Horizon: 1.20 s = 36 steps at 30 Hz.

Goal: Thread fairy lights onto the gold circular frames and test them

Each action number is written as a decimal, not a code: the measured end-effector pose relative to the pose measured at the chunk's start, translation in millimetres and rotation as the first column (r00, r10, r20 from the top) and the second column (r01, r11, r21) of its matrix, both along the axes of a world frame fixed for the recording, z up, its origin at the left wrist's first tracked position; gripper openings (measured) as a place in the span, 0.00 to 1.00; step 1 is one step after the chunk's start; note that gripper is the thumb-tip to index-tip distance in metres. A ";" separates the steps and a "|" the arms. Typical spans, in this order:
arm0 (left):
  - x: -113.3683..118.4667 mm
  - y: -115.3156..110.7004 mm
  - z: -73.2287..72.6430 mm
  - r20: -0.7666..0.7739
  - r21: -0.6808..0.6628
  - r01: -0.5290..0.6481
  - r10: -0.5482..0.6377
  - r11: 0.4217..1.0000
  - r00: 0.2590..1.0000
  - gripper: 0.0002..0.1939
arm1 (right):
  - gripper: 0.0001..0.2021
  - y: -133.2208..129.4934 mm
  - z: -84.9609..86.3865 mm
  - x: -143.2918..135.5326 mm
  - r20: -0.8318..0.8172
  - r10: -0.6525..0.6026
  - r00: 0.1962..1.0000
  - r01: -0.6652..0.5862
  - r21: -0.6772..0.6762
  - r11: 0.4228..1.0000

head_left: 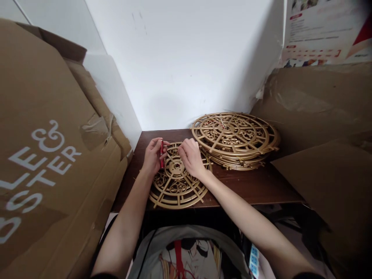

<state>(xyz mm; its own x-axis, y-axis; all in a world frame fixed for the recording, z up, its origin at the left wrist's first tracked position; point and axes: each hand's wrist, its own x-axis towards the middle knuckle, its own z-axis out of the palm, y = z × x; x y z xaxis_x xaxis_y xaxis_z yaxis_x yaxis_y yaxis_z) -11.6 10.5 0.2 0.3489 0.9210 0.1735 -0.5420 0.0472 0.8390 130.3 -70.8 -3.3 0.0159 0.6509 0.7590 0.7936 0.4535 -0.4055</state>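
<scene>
A round gold openwork frame [178,188] with scroll ornaments lies flat on the dark brown table, near its front edge. My left hand [153,155] is over the frame's left side, its fingers closed around a slim red pen-like tool [162,154] held nearly upright. Its exact kind is too small to tell. On the frame's upper right part rests my right hand [192,157], fingers bent and pressed together. Whatever those fingertips pinch is hidden. Between both hands the hub [176,166] of the frame shows.
Several similar gold frames [232,133] are stacked at the back right of the table [247,188]. A big cardboard box [58,162] stands at the left, and more cardboard [322,116] closes off the right. Behind is a white wall [186,58]. A power strip [254,259] lies below.
</scene>
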 end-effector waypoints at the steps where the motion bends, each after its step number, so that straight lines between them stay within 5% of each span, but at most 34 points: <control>1: -1.1 1.8 0.1 0.021 -0.038 -0.004 0.005 0.999 1.000 0.16 | 0.15 -0.7 -0.1 -1.8 0.041 0.017 0.999 -0.016 -0.024 1.000; 12: -6.2 3.5 4.6 0.214 -0.364 0.173 -0.099 0.915 0.972 0.04 | 0.09 6.8 -14.3 -15.9 0.244 0.386 0.889 -0.327 -0.251 0.911; 25: -5.3 -2.3 7.7 0.469 -0.465 0.287 -0.041 0.837 0.882 0.11 | 0.12 4.6 -15.1 -18.4 0.217 0.265 0.939 -0.251 -0.090 0.964; 36: -5.8 -2.4 8.2 0.406 -0.424 0.215 -0.028 0.880 0.913 0.09 | 0.12 1.7 -18.5 -17.4 0.113 0.235 0.965 -0.200 -0.259 0.945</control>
<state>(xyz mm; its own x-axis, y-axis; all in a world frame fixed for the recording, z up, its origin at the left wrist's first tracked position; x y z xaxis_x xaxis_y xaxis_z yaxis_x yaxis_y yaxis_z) -17.4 8.0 8.4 0.4569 0.8828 -0.1086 -0.7749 0.4550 0.4388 112.9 -69.1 -21.8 -0.2424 0.7913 0.5613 0.7436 0.5231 -0.4164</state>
